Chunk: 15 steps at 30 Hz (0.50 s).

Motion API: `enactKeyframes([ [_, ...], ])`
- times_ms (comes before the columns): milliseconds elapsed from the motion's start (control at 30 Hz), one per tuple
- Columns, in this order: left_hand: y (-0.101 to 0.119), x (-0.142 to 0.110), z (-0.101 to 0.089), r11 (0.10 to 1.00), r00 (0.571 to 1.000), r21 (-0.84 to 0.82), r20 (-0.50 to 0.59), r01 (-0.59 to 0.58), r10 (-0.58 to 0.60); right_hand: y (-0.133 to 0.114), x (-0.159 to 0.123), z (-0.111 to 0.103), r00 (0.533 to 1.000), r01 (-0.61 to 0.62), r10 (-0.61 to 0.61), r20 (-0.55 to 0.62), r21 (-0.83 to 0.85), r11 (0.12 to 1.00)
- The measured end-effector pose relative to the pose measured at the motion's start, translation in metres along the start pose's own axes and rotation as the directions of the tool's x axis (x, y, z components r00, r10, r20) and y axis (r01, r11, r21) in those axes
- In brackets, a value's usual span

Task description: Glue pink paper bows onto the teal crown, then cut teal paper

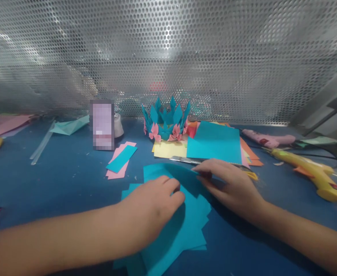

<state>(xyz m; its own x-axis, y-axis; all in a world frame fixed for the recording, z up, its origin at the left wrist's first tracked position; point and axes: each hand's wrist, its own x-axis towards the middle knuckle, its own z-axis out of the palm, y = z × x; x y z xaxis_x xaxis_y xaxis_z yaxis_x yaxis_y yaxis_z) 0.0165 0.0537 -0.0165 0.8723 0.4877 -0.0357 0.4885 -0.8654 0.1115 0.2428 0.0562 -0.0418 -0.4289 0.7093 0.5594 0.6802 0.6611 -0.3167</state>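
Spread unevenly in front of me is a pile of blue paper sheets. My left hand lies over the pile with fingers curled and thumb drawn in; whatever is under its fingertips is hidden. My right hand pinches the right edge of the top blue paper sheet, which is bent and slightly raised there. Just beyond the hands, a pair of scissors is partly covered by my right hand; its yellow handle shows past my knuckles.
A blue paper crown with pink flowers stands behind, beside stacked coloured paper. A phone leans upright near a white spool. Pink and yellow glue guns with cables lie right. Perforated metal closes the back.
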Motion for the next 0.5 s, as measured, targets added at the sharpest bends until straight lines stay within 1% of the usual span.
enactKeyframes([
  [67, 0.008, 0.000, -0.002, 0.999, 0.990, 0.054, 0.141, 0.000, -0.008, -0.001, -0.002, 0.001, 0.996, 0.084, -0.084, -0.004, -0.037, 0.996],
  [100, 0.011, 0.001, -0.003, 0.997, 0.983, 0.077, 0.184, 0.004, -0.018, -0.002, -0.003, 0.001, 0.991, 0.130, -0.130, -0.001, -0.053, 0.990],
  [167, 0.013, 0.001, -0.005, 0.993, 0.973, 0.114, 0.222, 0.039, -0.064, -0.004, -0.005, 0.002, 0.977, 0.212, -0.211, 0.029, -0.073, 0.974],
  [267, 0.013, 0.001, -0.010, 0.985, 0.965, 0.152, 0.231, 0.088, -0.122, -0.008, -0.007, 0.003, 0.958, 0.280, -0.274, 0.079, -0.078, 0.957],
  [367, 0.008, 0.002, -0.015, 0.976, 0.958, 0.184, 0.240, 0.114, -0.157, -0.010, -0.007, 0.003, 0.947, 0.304, -0.295, 0.128, -0.066, 0.950],
  [433, 0.001, 0.002, -0.013, 0.977, 0.964, 0.147, 0.194, 0.154, -0.182, -0.011, -0.006, 0.004, 0.939, 0.323, -0.312, 0.143, -0.066, 0.944],
  [500, -0.010, 0.002, -0.006, 0.989, 0.984, 0.023, 0.100, 0.148, -0.150, -0.011, -0.005, 0.005, 0.928, 0.354, -0.341, 0.152, -0.067, 0.933],
])
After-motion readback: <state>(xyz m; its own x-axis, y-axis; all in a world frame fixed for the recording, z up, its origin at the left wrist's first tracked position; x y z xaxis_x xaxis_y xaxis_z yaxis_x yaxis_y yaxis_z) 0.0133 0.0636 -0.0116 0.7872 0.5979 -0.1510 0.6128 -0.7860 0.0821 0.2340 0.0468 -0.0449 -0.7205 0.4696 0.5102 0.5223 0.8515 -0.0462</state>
